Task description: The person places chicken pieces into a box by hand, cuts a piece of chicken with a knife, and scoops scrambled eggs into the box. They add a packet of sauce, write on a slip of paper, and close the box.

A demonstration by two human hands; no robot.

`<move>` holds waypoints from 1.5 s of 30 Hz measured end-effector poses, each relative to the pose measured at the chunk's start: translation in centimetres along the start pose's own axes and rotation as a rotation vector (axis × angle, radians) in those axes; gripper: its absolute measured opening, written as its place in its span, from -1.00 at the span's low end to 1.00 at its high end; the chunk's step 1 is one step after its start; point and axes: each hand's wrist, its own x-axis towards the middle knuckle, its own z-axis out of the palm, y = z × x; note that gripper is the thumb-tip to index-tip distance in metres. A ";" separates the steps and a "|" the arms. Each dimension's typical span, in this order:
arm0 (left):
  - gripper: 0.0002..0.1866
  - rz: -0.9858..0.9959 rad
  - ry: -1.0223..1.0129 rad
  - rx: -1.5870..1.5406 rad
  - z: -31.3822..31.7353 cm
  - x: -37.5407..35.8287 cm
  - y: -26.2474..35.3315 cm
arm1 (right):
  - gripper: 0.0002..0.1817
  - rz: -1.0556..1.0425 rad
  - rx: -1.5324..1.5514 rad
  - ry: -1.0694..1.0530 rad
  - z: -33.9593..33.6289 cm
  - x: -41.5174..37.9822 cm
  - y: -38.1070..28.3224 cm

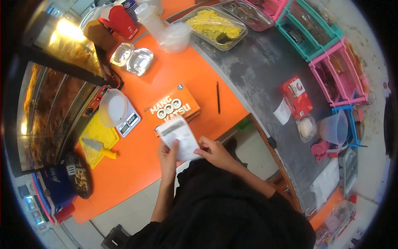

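Note:
A white printed paper slip [181,136] is held between both hands, over the front edge of the orange table. My left hand [168,155] grips its left side, thumb on top. My right hand [213,152] pinches its lower right corner. Just beyond the slip lies an orange box [176,106] with white lettering, partly covered by the paper. A black pen [218,97] rests on the table to the right of the box. On the left, a kitchen scale [127,118] carries a clear plastic bowl [113,108].
A lit glass food warmer [54,95] stands at left, near a yellow cutting board [99,139] with a knife [94,144]. Open foil containers [139,61] sit behind. The dark counter [257,62] holds a tray of yellow food [213,25] and a red box [296,97].

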 end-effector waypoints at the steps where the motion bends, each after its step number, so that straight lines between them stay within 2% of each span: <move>1: -0.69 0.075 0.104 0.056 0.0 0.6 0.3 | -0.77 -0.074 0.052 0.034 -0.4 0.0 -0.1; 3: -0.55 0.383 0.188 0.023 0.3 2.4 1.4 | -0.77 -0.156 0.113 0.068 -2.0 -0.6 -0.4; 4: -0.55 0.387 0.190 0.028 0.1 3.4 1.5 | -0.77 -0.149 0.063 0.114 -3.4 -1.3 -0.5; 6: -0.33 0.262 0.264 0.181 -1.1 4.8 0.5 | -0.77 -0.189 -0.030 0.228 -6.0 -3.0 1.1; 7: -0.33 0.271 0.260 0.183 -1.3 5.0 0.0 | -0.78 -0.158 -0.003 0.281 -7.5 -4.1 2.2; 9: -0.16 0.478 0.508 0.662 -1.2 5.6 -1.2 | -0.82 -0.069 -0.003 0.436 -10.8 -6.9 4.4; 10: -0.12 0.681 0.577 0.881 -1.6 6.4 -1.8 | -0.84 -0.001 -0.039 0.553 -12.9 -8.9 5.7; 11: -0.14 0.629 0.505 0.821 -0.4 6.0 -0.6 | -0.84 0.023 -0.062 0.637 -15.3 -11.2 7.4; 12: -0.22 0.559 0.464 0.735 -0.8 7.1 -1.6 | -0.85 0.069 -0.076 0.876 -17.6 -13.7 9.6; 13: -0.32 0.590 0.556 1.511 -2.6 8.5 -2.4 | -0.87 0.114 -0.089 1.115 -19.8 -16.8 11.9; 14: -0.40 0.786 0.649 1.437 -0.3 6.8 -1.4 | -0.87 0.108 -0.158 1.376 -22.3 -19.9 14.0; 16: -0.56 0.839 0.539 1.249 -0.7 8.0 -2.4 | -0.87 0.126 -0.289 1.808 -27.3 -26.1 17.2; 18: -0.63 0.546 0.393 0.834 -4.8 12.6 -5.6 | -0.81 0.198 -0.434 2.091 -31.8 -31.4 20.0; 19: -0.63 0.563 0.355 0.831 -3.0 12.3 -5.3 | -0.77 0.252 -0.519 2.200 -33.9 -33.3 21.6; 20: -0.63 0.700 0.385 0.962 -1.6 10.0 -4.4 | -0.77 0.261 -0.515 2.218 -35.8 -34.5 22.6; 21: -0.63 0.839 0.419 1.092 -0.4 8.7 -3.8 | -0.72 0.386 -0.591 2.271 -37.5 -35.3 23.5; 22: -0.63 0.850 0.412 1.089 -0.6 8.9 -4.1 | -0.67 0.509 -0.669 2.314 -38.9 -35.9 24.1; 24: -0.61 0.985 0.358 0.966 -0.7 9.2 -4.4 | -0.65 0.548 -0.557 2.276 -41.6 -36.7 25.1; 26: -0.59 0.934 0.369 1.020 -0.4 8.8 -4.0 | -0.62 0.572 -0.448 2.225 -44.2 -37.0 26.0; 28: -0.57 0.873 0.387 1.079 -0.1 8.3 -3.7 | -0.60 0.771 -0.347 2.034 -46.5 -37.7 28.2; 29: -0.56 0.831 0.369 1.080 -0.4 8.6 -3.5 | -0.60 0.762 -0.347 2.023 -47.4 -38.1 29.5; 31: -0.55 0.772 0.390 1.088 -1.3 9.1 -3.5 | -0.59 0.317 -0.241 1.977 -50.1 -39.4 34.4; 32: -0.55 0.763 0.360 1.097 -1.6 9.4 -3.6 | -0.63 -0.107 0.150 1.888 -51.7 -41.0 37.8; 33: -0.54 0.749 0.348 1.107 -2.1 9.3 -3.7 | -0.66 -0.500 0.548 1.697 -52.8 -40.3 40.2; 34: -0.53 0.741 0.358 1.132 -2.3 9.2 -3.9 | -0.65 -0.548 0.669 1.663 -49.9 -39.4 34.4; 35: -0.53 0.728 0.376 1.159 -2.5 9.4 -4.0 | -0.62 -0.568 0.617 1.713 -47.5 -37.5 30.5; 36: -0.51 0.745 0.356 0.915 -1.7 8.7 -4.3 | -0.66 -0.611 0.585 1.686 -45.8 -36.4 29.1; 37: -0.49 0.699 0.378 1.032 -3.7 10.3 -5.2 | -0.61 -0.492 0.584 1.853 -44.8 -35.4 29.4; 38: -0.49 0.635 0.388 0.987 -2.0 8.9 -4.0 | -0.58 -0.550 0.615 1.839 -43.5 -34.9 29.2; 39: -0.49 0.682 0.377 1.008 -2.6 9.3 -4.3 | -0.58 -0.534 0.468 1.682 -43.0 -36.0 31.5; 40: -0.51 0.667 0.388 1.020 -1.9 8.6 -3.7 | -0.61 -0.089 -0.069 1.631 -42.6 -38.2 36.7; 41: -0.55 0.660 0.372 0.987 -0.7 7.6 -2.5 | -0.74 -0.163 0.243 1.727 -46.7 -41.9 44.9; 42: -0.59 0.698 0.395 0.906 -0.3 7.5 -2.3 | -0.73 0.368 -0.563 1.652 -45.4 -41.1 42.7; 43: -0.62 0.690 0.435 0.916 -0.5 7.5 -2.4 | -0.71 0.835 -1.377 1.374 -44.1 -39.9 38.7; 44: -0.63 0.713 0.480 0.954 -0.1 7.1 -2.2 | -0.73 0.645 -0.885 1.807 -43.0 -37.9 36.5; 45: -0.64 0.728 0.495 0.986 0.0 6.9 -1.9 | -0.74 0.430 -0.314 2.115 -41.4 -35.4 33.5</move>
